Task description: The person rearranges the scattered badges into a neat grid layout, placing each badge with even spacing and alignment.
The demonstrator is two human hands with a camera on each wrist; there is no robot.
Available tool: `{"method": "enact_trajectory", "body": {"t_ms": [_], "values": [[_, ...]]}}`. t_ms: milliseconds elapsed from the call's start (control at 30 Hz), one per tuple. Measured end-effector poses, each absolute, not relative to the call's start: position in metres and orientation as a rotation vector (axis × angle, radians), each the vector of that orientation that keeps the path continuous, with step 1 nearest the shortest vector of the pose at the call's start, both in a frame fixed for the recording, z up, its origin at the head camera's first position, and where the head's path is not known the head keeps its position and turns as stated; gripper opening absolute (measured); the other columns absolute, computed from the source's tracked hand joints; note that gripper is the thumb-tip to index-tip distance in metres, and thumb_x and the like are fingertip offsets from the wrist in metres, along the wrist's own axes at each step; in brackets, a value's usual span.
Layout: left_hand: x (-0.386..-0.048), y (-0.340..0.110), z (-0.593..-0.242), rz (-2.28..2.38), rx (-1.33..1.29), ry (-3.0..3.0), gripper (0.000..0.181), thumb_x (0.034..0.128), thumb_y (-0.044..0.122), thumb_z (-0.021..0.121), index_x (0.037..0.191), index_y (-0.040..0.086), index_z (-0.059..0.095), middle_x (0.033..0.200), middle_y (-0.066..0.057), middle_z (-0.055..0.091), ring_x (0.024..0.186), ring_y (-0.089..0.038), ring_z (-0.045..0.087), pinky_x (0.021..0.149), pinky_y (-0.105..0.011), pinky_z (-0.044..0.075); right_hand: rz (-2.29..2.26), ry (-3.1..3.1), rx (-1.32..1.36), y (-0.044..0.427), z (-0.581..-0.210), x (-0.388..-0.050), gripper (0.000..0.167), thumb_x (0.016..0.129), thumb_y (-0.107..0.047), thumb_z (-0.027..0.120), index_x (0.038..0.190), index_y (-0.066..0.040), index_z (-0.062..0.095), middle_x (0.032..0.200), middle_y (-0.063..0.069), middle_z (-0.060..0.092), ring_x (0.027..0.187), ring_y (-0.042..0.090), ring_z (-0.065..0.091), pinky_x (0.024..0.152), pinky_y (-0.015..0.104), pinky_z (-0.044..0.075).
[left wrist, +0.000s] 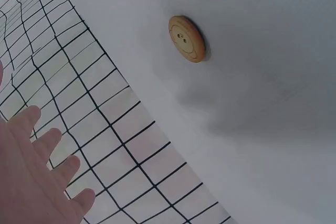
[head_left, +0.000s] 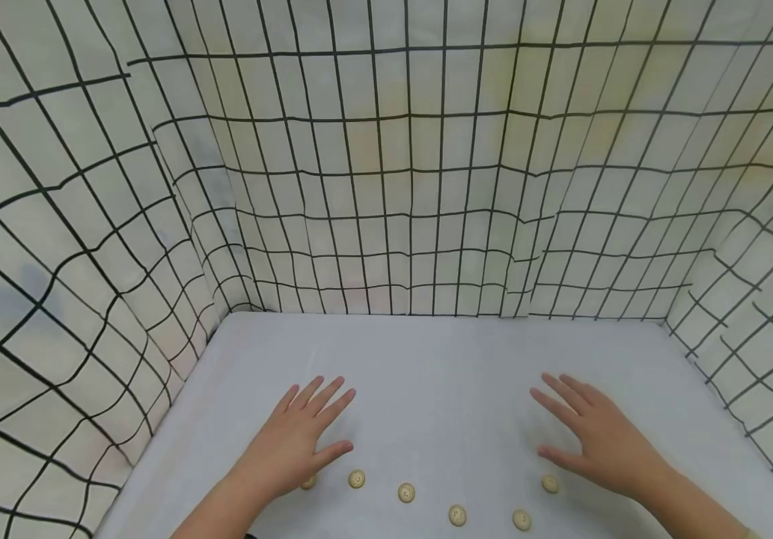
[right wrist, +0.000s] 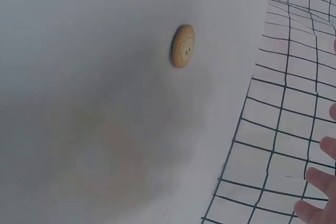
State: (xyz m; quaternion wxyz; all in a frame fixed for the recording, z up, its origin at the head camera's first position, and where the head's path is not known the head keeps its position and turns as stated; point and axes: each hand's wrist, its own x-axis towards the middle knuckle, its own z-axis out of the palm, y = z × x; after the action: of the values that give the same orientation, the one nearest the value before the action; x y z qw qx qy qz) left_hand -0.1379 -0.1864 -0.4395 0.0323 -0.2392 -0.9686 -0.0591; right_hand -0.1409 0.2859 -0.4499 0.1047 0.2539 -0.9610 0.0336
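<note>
Buttons (head_left: 406,492) — six in view, round (no long axis to speak of) — lie in a curved row on the table (head_left: 440,389), closer in than the fingertips. The left hand (head_left: 286,451) partly hides the leftmost button (head_left: 308,483); the right hand (head_left: 607,440) is nearest the rightmost button (head_left: 549,483). Both have fingers spread wide, holding nothing.

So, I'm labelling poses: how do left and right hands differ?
In the head view, the left hand points up-right, the right hand up-left. The left hand partly hides one button; the right hand leaves its nearest button visible. Both, fingers spread, hold nothing.
</note>
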Motion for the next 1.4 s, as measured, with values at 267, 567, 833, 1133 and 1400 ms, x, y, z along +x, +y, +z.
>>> {"method": "enact_trajectory", "body": {"t_ms": [267, 567, 833, 1133, 1400], "values": [[-0.136, -0.195, -0.442, -0.403, -0.631, -3.145, 0.073, 0.09, 0.057, 0.064, 0.152, 0.025, 0.042, 0.157, 0.002, 0.036, 0.144, -0.03, 0.032, 0.114, -0.054, 0.024, 0.31, -3.011, 0.69, 0.286, -0.455, -0.14, 0.063, 0.085, -0.05, 0.074, 0.142, -0.03, 0.055, 0.141, 0.002, 0.052, 0.128, 0.031, 0.05, 0.1, 0.055, 0.043], [-0.13, -0.214, -0.448, -0.508, -0.5, -3.236, 0.062, 0.0821, 0.043, 0.079, 0.138, 0.023, 0.06, 0.142, 0.002, 0.054, 0.132, -0.028, 0.049, 0.106, -0.051, 0.038, 0.479, -3.131, 0.776, 0.295, -0.466, -0.144, 0.047, 0.087, -0.049, 0.072, 0.13, -0.031, 0.065, 0.126, -0.001, 0.06, 0.118, 0.029, 0.057, 0.095, 0.052, 0.047], [-0.125, -0.23, -0.459, -0.509, -0.429, -3.322, 0.042, 0.0766, 0.033, 0.085, 0.115, 0.019, 0.074, 0.114, 0.005, 0.066, 0.112, -0.022, 0.061, 0.097, -0.047, 0.046, 0.577, -3.226, 0.789, 0.302, -0.475, -0.146, 0.037, 0.083, -0.052, 0.074, 0.117, -0.036, 0.071, 0.112, -0.015, 0.058, 0.105, 0.016, 0.058, 0.088, 0.043, 0.052], [-0.125, -0.239, -0.468, -0.479, -0.566, -3.293, 0.036, 0.0732, 0.03, 0.086, 0.107, 0.023, 0.077, 0.098, 0.014, 0.063, 0.091, -0.012, 0.061, 0.082, -0.04, 0.051, 0.661, -3.193, 0.923, 0.306, -0.482, -0.144, 0.032, 0.081, -0.052, 0.075, 0.11, -0.038, 0.073, 0.104, -0.023, 0.056, 0.098, 0.003, 0.054, 0.083, 0.032, 0.051], [-0.127, -0.235, -0.474, -0.426, -0.752, -3.195, 0.026, 0.0736, 0.031, 0.086, 0.099, 0.027, 0.079, 0.09, 0.018, 0.059, 0.08, -0.005, 0.056, 0.071, -0.034, 0.049, 0.609, -3.18, 0.975, 0.308, -0.489, -0.142, 0.029, 0.081, -0.049, 0.076, 0.108, -0.039, 0.074, 0.104, -0.021, 0.055, 0.097, 0.005, 0.054, 0.084, 0.034, 0.05]]}}
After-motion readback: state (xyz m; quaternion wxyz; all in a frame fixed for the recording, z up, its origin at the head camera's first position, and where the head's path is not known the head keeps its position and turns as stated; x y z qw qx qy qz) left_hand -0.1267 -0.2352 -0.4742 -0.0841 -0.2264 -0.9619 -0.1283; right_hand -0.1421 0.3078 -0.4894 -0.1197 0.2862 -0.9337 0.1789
